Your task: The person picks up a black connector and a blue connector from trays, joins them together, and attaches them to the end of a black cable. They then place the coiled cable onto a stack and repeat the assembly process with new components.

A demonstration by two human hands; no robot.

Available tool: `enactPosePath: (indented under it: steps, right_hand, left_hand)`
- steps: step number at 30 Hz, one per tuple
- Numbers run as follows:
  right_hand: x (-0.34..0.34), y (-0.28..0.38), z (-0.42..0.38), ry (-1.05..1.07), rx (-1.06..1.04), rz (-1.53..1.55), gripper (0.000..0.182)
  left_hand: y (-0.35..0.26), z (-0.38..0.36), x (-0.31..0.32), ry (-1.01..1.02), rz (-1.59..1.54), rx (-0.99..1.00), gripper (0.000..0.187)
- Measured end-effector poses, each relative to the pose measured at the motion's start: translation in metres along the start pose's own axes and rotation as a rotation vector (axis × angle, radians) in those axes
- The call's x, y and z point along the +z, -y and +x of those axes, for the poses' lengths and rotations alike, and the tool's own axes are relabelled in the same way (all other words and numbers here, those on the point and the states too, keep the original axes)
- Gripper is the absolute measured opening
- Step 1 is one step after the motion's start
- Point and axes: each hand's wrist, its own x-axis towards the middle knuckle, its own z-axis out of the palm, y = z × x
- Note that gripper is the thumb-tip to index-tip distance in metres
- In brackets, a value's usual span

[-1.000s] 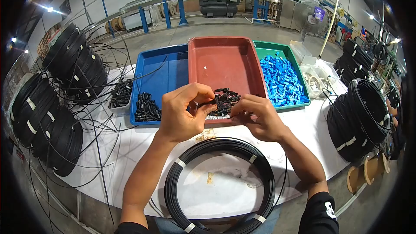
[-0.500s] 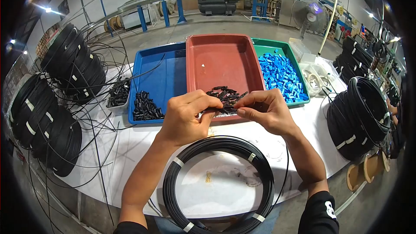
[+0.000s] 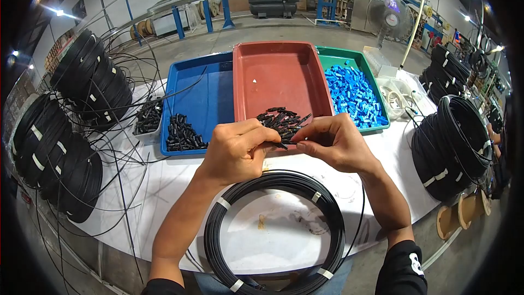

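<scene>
My left hand (image 3: 236,147) is closed in a pinch around a thin black cable end (image 3: 280,145), which pokes out past the fingertips. Close to its right, the thumb and forefinger of my right hand (image 3: 338,141) are pressed together; what they grip is too small to make out. Both hands are over the near edge of a red tray (image 3: 278,79), where a pile of small black connectors (image 3: 277,117) lies. Below the hands, a coil of black cable (image 3: 214,240) rests flat on the white table cover, bound with white tape bands.
Left of the red tray is a blue tray (image 3: 204,84) with black connectors (image 3: 184,134). To the right, a green tray (image 3: 367,65) holds many small blue pieces (image 3: 353,95). Large black cable coils (image 3: 49,158) stand at left, with loose strands, and another coil (image 3: 447,150) at right.
The fingertips of my right hand have shifted slightly down and left, closer to the left hand's. The black end at the left fingertips now shows more plainly.
</scene>
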Motion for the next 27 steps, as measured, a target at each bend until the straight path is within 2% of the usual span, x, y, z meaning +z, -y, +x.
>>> enactPosePath:
  steps: [6,8,9,12,16,19,25,27]
  right_hand:
    - [0.001,-0.003,0.000,-0.025,0.006,-0.018,0.017]
    - [0.003,-0.002,0.000,-0.034,0.011,0.002,0.017]
    - [0.004,0.000,-0.001,-0.035,0.027,-0.018,0.018]
    - [0.007,0.005,-0.001,-0.036,0.054,-0.043,0.019]
    - [0.009,0.016,-0.003,-0.038,0.061,-0.127,0.017]
    - [0.009,0.015,-0.002,-0.040,0.045,-0.163,0.016]
    - [0.006,0.012,-0.002,-0.066,0.024,-0.185,0.015]
    - [0.008,0.015,-0.004,-0.076,-0.018,-0.218,0.014]
  left_hand:
    - [0.005,0.000,0.003,-0.019,-0.084,0.011,0.029]
    - [0.003,0.001,0.001,0.038,-0.249,-0.164,0.024]
    - [0.003,0.000,0.001,0.038,-0.247,-0.164,0.024]
    - [-0.001,-0.001,0.002,0.105,-0.455,-0.485,0.019]
    - [-0.005,0.002,0.004,0.107,-0.454,-0.525,0.021]
    - [-0.005,-0.001,0.007,0.076,-0.369,-0.450,0.024]
    - [-0.005,-0.003,0.015,0.019,-0.444,-0.396,0.041]
    - [-0.009,-0.003,0.017,-0.017,-0.444,-0.485,0.049]
